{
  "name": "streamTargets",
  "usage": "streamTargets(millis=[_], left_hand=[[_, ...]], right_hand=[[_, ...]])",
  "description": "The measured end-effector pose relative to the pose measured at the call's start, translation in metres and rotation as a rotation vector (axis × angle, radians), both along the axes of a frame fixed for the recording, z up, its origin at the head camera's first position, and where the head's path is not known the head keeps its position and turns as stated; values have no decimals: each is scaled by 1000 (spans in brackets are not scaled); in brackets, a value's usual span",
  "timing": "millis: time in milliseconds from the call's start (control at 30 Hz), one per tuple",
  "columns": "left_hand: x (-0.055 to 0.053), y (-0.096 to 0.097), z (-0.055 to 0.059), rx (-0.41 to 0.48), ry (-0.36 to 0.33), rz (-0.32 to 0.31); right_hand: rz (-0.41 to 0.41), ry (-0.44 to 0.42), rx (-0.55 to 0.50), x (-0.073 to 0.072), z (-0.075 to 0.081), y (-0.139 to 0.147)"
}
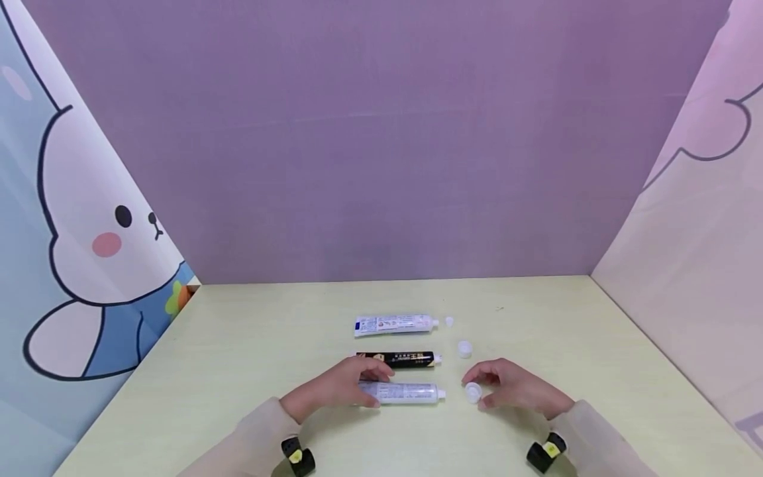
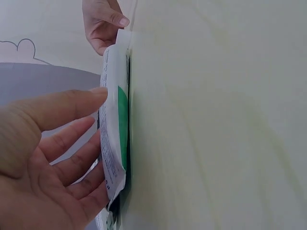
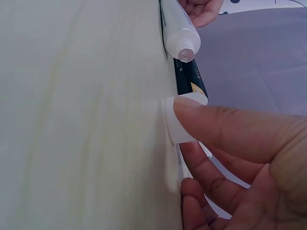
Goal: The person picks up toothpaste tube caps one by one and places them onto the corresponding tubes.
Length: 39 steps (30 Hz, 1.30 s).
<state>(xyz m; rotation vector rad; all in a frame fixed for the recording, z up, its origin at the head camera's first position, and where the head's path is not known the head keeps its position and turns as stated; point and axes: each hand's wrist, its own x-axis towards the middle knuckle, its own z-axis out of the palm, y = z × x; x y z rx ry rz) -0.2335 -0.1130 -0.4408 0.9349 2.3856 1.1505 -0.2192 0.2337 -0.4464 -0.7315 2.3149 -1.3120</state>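
My left hand (image 1: 340, 384) holds a white toothpaste tube (image 1: 411, 394) that lies on the table, thumb on its near side and fingers on the far side. The tube's bare nozzle points right. In the left wrist view a green patch shows on the tube (image 2: 111, 115). My right hand (image 1: 515, 387) pinches a white screw cap (image 1: 473, 393) between thumb and fingers, a short gap to the right of that nozzle. Seen from the right wrist, the thumb lies against the cap (image 3: 176, 125), and the uncapped tube end (image 3: 182, 42) faces it.
Behind the held tube lies a black toothpaste tube (image 1: 408, 360), with a white cap (image 1: 465, 349) off to its right. Farther back is another white tube (image 1: 396, 324) beside a small cap (image 1: 450, 321). A purple panel (image 1: 381, 146) stands behind the pale table (image 1: 256, 324).
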Motion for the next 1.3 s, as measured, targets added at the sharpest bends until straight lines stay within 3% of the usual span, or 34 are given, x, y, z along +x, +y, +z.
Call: streamTargets(millis=[267,533,967,1300], left_hand=[[-2,4,-1,45,-77,75],[-2,4,-1,39,-115,107],[4,5,-4,-32,-71,114],[4,6,-2,-97,45,30]], right_hand=[[16,2,-31,-1,-1,0],[5,-5,-25,-2,-2,0],[45,7,-71,-2,-6,1],[30,50,-58,-3,-7,4]])
